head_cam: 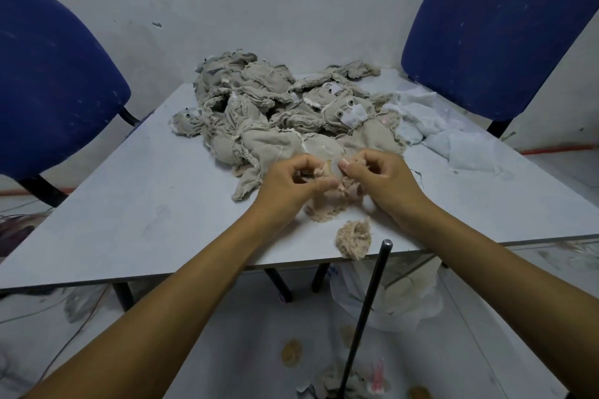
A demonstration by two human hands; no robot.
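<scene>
Dark thin metal rod (366,317) leans up toward the near edge of the pale grey counter (146,204). It is probably parked there so it can be picked up quickly as a poking tool. Just beside its tip lies a round beige fluffy fabric tuft (353,240), set apart from the rest as if it were a finished piece.

Both forearms reach forward and converge. The left grip (291,178) and the right grip (376,175) meet knuckle to knuckle, each clamped on the pinkish-beige plush fabric skin (327,204) with curled fingers and thumb pinching its frayed edge. The skin hangs between them, its lower part resting on the counter at the near centre. Holding it from both sides this way suggests the opening is being spread or turned.

Just beyond the skin sits the heap of grey-beige unstuffed toy skins (259,100), close enough to draw from. Crumpled white cloth (447,136) lies to its right.
</scene>
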